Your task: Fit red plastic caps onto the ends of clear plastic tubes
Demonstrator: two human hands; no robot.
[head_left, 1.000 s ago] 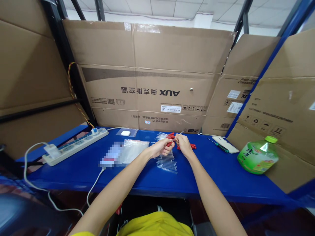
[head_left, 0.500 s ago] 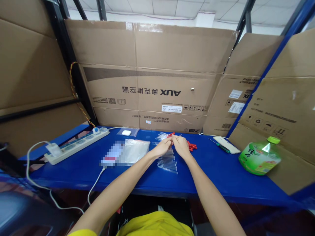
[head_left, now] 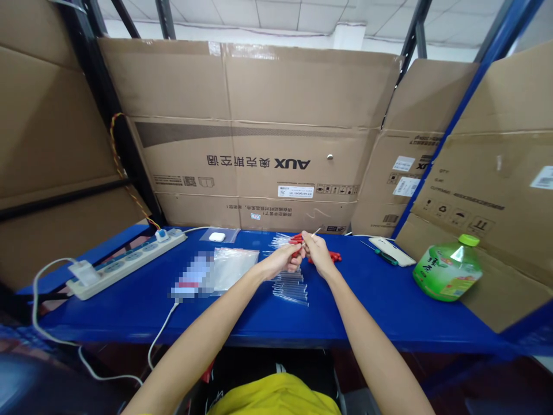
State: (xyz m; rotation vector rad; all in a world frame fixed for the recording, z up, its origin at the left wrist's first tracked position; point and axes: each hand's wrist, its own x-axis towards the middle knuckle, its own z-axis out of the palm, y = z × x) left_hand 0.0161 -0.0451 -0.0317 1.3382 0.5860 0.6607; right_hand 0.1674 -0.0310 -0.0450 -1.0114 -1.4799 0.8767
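My left hand (head_left: pixel 283 260) and my right hand (head_left: pixel 317 252) meet over the middle of the blue bench (head_left: pixel 380 311). The left hand's fingers are closed around small red caps (head_left: pixel 296 250). My right hand pinches a thin clear tube (head_left: pixel 314 233) that points up and away. Beneath the hands a row of clear tubes (head_left: pixel 290 286) lies flat on the bench. Loose red caps (head_left: pixel 332 256) lie just right of my right hand. More tubes with red ends (head_left: pixel 285 238) lie behind the hands.
A clear plastic bag (head_left: pixel 228 266) lies left of the tubes, beside a blurred item. A white power strip (head_left: pixel 125 262) sits at the far left, with a white earbud case (head_left: pixel 216 236) behind. A green bottle (head_left: pixel 447 269) lies on the right, near a white device (head_left: pixel 393 251). Cardboard boxes (head_left: pixel 259 132) wall the back.
Half a second ago both hands were pressed together over the tubes. Now they have parted slightly and the thin tube sticks up from my right hand's fingers again.
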